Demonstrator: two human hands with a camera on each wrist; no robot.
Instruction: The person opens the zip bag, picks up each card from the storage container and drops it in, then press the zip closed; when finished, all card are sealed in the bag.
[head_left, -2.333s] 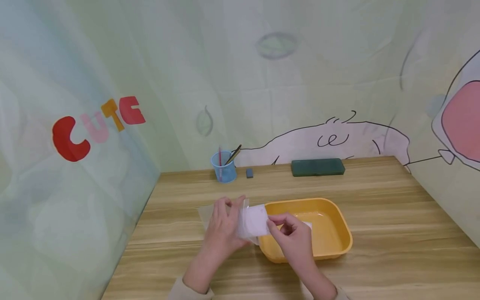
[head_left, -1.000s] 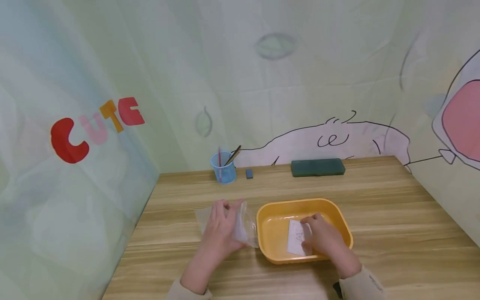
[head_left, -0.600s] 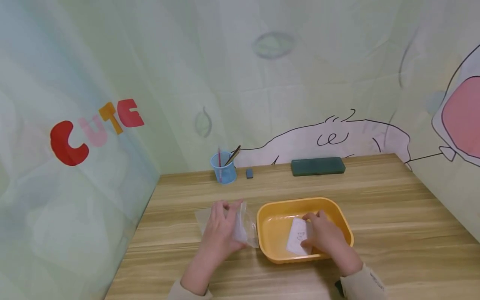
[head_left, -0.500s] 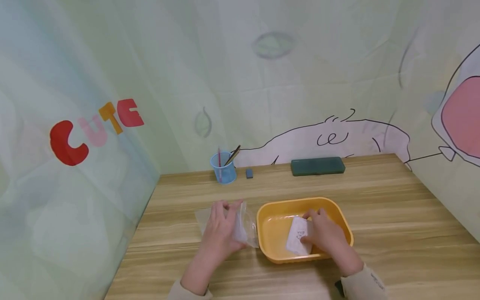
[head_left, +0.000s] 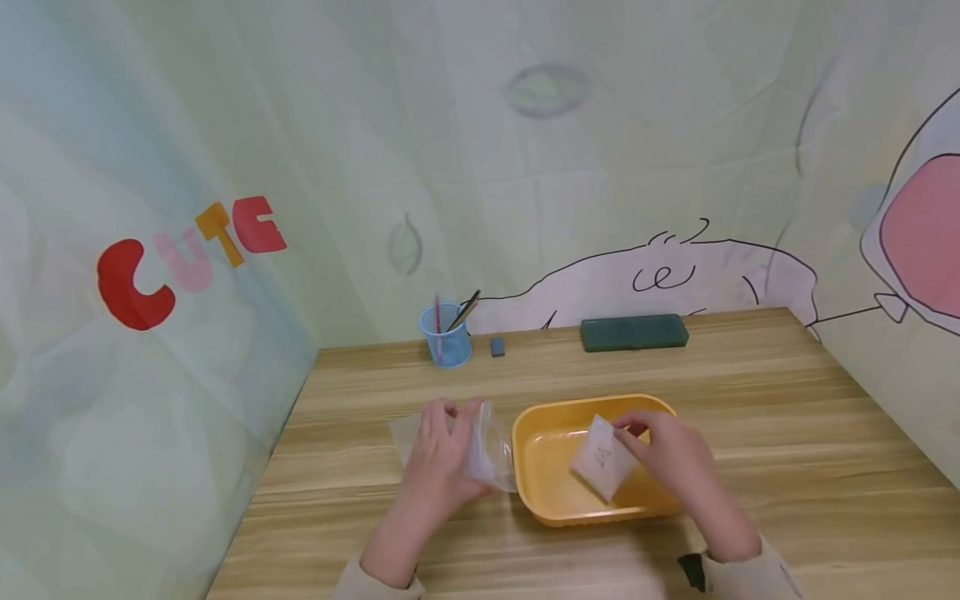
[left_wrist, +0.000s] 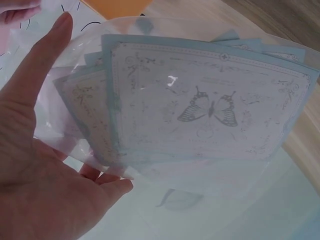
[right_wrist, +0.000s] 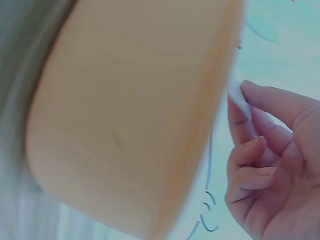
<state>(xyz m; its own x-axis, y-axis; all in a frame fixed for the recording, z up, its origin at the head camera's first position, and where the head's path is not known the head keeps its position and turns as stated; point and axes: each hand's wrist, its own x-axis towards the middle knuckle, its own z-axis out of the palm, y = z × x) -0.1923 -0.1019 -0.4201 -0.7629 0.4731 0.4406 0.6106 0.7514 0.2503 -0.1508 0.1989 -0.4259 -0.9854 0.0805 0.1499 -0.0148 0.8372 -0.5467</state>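
Note:
In my left hand [head_left: 438, 454] is a clear plastic bag [head_left: 498, 458], gripped at the left of the tray. Through the plastic in the left wrist view show several cards [left_wrist: 210, 105] with pale blue borders and a butterfly print. My right hand [head_left: 671, 450] pinches a small white paper card [head_left: 602, 462] with dark print by its upper right corner, thumb against forefinger. The card slants inside the yellow tray [head_left: 528, 467], its lower corner near the tray floor. Only a sliver of it shows past the tray wall in the right wrist view.
Along the back of the wooden table [head_left: 375, 375] stand a blue pen cup [head_left: 450, 346] with several pencils, a small blue eraser [head_left: 497, 347] and a dark green case [head_left: 634, 332]. Printed fabric [head_left: 375, 167] walls off the back and sides.
The right hand brought a white card from the bag to the tray, turned the card there, and now tilts it up by one corner. The left hand keeps its place with the bag.

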